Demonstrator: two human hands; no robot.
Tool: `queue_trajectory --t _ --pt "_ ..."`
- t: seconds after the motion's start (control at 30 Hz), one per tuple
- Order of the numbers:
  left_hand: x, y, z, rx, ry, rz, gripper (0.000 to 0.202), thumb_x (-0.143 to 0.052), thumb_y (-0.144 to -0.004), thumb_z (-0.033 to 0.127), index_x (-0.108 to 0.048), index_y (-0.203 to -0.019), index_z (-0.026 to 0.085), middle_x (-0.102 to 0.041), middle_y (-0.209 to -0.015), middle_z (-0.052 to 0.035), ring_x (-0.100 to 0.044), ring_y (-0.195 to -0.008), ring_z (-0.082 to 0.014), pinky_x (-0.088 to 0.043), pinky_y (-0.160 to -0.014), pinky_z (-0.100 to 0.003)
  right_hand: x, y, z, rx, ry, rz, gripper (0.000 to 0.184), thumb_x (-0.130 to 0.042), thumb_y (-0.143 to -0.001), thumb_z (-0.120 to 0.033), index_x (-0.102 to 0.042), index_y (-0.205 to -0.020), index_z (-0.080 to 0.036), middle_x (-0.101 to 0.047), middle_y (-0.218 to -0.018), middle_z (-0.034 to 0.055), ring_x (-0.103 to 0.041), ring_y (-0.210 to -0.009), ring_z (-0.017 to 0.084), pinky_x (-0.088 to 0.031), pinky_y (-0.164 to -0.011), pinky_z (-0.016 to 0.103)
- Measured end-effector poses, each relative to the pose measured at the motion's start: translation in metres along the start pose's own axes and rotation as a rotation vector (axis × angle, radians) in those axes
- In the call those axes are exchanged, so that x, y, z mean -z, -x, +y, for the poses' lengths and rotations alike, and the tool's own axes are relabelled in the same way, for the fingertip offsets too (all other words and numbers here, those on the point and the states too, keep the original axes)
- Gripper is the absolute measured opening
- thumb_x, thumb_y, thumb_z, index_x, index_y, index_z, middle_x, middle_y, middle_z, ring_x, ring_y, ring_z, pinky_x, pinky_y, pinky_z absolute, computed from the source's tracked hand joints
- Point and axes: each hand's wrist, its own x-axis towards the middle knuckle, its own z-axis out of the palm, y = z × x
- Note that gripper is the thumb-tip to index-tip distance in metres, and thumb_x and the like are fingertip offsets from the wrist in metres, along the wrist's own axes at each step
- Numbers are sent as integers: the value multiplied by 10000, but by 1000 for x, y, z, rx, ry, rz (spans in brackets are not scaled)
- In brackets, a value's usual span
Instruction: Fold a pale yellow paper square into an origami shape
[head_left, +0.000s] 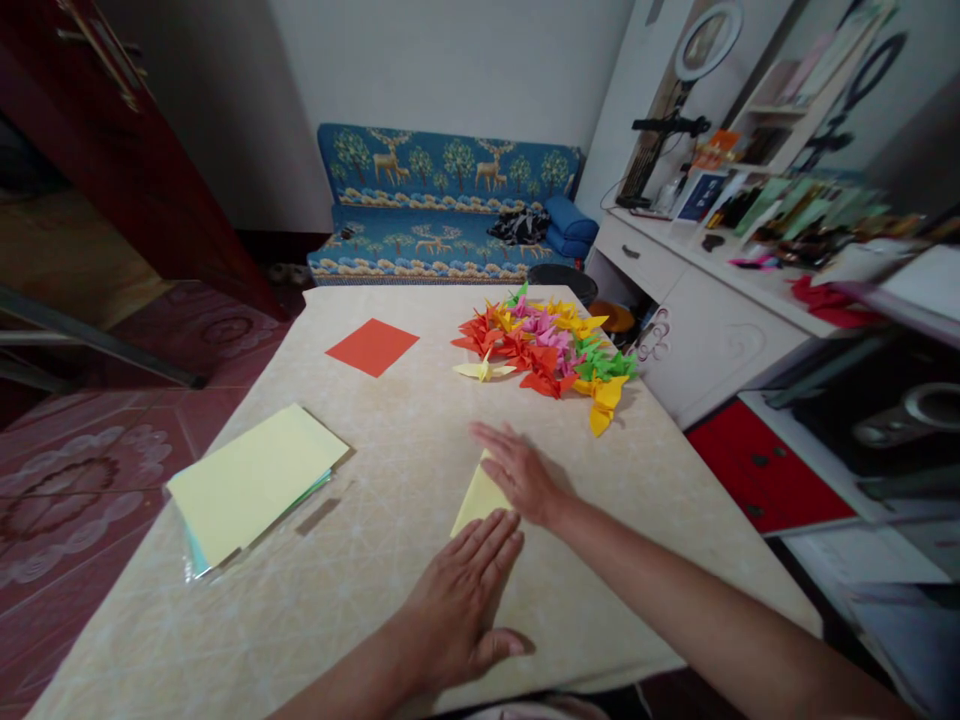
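Note:
A folded piece of pale yellow paper (480, 497) lies flat on the table, partly covered by both hands. My left hand (469, 590) is laid flat along its near edge, fingers stretched out and thumb apart. Over the paper's right side is my right hand (517, 470), fingers extended and somewhat smeared by motion; whether it presses on the sheet I cannot tell. Beyond the hands sits a pale yellow origami crane (484, 370), beside a heap of red, pink, orange and green paper cranes (536, 345).
A red paper square (373, 347) lies at the far left of the tablecloth (405, 440). Nearer, a stack of pale yellow sheets (259, 485) rests on a clear wrapper. Behind the table stands a blue patterned sofa (442, 205); a cluttered white dresser (720, 290) is at right.

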Motion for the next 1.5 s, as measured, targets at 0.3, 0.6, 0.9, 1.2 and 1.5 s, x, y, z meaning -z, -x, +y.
queue_trajectory --t 0.3,0.6,0.9,1.2,1.5 --pt "3 -2 -2 65 215 38 813 -477 -754 619 -309 -1385 134 -378 -1395 -183 -334 -1283 -331 -261 -1050 -488 -14 8 -3 157 94 -364 649 -370 -880 -524 -181 -1427 -232 -159 -1502 58 -57 -1383 201 -49 -1108 446" --pt "8 3 -15 531 1036 266 501 -411 -868 452 -587 -537 119 -529 -485 -22 -454 -454 -100 -326 -450 -215 2 -13 54 16 153 -139 435 -507 -860 -355 -466 -1280 -249 -416 -1386 44 -294 -1304 173 -218 -1072 394" --pt "9 -1 -27 741 982 516 351 -554 -784 423 -674 -658 118 -494 -462 9 -410 -469 -93 -284 -471 -199 5 -8 31 84 93 -119 474 -675 -717 -343 -558 -1164 -236 -518 -1118 57 -439 -1061 211 -359 -922 366" --pt "10 2 -28 736 956 569 344 -545 -795 416 -661 -662 120 -521 -492 10 -441 -504 -103 -315 -506 -203 9 -2 33 44 107 -65 258 -729 -664 -338 -607 -839 -193 -572 -873 24 -475 -913 194 -342 -830 326" --pt "14 4 -31 746 957 634 352 -546 -774 444 -677 -691 128 -540 -495 1 -472 -524 -128 -334 -528 -218 15 22 12 -86 198 -149 183 -697 -683 -298 -575 -772 -194 -594 -755 -7 -525 -731 145 -336 -732 274"
